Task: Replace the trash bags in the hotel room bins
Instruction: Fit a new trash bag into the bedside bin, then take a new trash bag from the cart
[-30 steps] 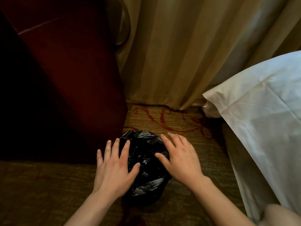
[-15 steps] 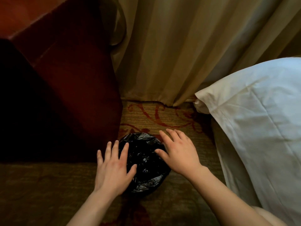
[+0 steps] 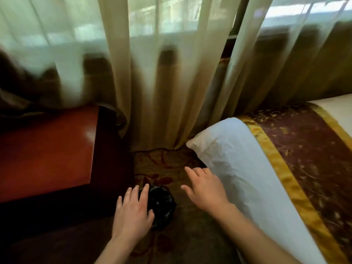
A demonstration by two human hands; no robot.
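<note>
- Our left hand [image 3: 133,212], fingers straight, was at the left edge of the black-bagged bin [image 3: 162,204] on the carpet [image 3: 190,235].
- Our right hand [image 3: 206,190], fingers spread and holding nothing, was clear of it, beside the bed [image 3: 238,168].

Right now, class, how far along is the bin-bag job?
Done: a black bag lines the bin. In hand: the left hand is spread over its rim; the right hand hovers clear, empty. Left: perhaps a last tuck; no other bin shows here.
</note>
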